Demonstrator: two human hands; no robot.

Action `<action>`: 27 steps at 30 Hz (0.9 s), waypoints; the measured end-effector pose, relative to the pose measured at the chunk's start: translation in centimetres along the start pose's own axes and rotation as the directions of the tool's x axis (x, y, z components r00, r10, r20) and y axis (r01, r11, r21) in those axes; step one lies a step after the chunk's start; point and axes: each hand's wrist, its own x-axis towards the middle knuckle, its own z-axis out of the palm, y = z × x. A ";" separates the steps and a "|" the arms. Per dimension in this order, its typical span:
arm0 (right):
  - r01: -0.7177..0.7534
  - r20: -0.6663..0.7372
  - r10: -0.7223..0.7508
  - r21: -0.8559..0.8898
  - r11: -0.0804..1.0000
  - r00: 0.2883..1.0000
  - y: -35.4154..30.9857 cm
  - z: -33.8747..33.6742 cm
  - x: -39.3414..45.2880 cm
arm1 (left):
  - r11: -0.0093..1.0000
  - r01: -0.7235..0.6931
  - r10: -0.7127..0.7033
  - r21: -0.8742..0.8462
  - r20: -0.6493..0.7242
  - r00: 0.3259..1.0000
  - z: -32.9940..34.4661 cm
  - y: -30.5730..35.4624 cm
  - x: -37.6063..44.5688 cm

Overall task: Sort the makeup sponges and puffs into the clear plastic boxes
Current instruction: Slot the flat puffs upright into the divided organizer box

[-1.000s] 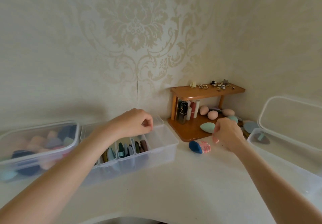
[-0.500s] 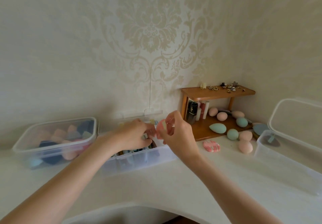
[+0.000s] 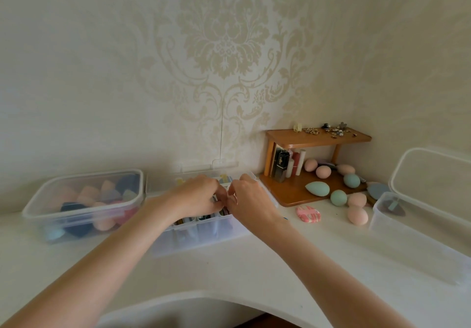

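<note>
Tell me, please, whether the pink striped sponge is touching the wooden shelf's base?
Apart. The head view shows bare white counter between the pink striped sponge and the wooden shelf's base.

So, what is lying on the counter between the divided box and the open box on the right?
In the head view, a pink-and-white patterned puff and a peach sponge lie there.

The 3 boxes, the left box (image 3: pixel 84 200), the middle box (image 3: pixel 201 233) and the right box (image 3: pixel 413 241), are clear, smooth plastic, the shelf (image 3: pixel 318 137) is shiny brown wood, the egg-shaped sponges (image 3: pixel 317 188) look soft and matt, the bench (image 3: pixel 242 271) is smooth white, and the wallpaper (image 3: pixel 224 47) looks matt.
</note>
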 end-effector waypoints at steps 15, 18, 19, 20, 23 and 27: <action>-0.044 0.237 0.023 0.084 0.996 0.971 0.7 -1.1 1.3 | 0.993 0.097 -0.094 0.071 -0.045 0.995 0.7 1.1 2.0; -0.066 0.245 0.044 0.081 0.995 0.968 0.5 -1.2 1.6 | 0.988 0.103 -0.083 0.111 -0.166 0.983 1.5 1.0 1.5; -0.067 0.245 0.048 0.070 0.995 0.968 0.4 -1.3 1.6 | 0.990 0.101 -0.080 0.099 -0.196 0.977 1.8 0.9 1.3; -0.064 0.246 0.050 0.049 0.997 0.968 0.4 -1.2 1.8 | 0.992 0.099 -0.080 0.077 -0.220 0.972 2.0 0.8 1.3; -0.034 0.306 0.046 -0.043 0.998 0.951 0.2 -1.0 2.1 | 0.994 0.104 -0.094 0.025 -0.259 0.961 2.3 0.6 1.1; 0.066 0.430 -0.008 -0.118 0.991 0.903 0.1 -2.1 1.7 | 0.995 0.101 -0.100 -0.006 -0.215 0.971 1.7 0.6 1.1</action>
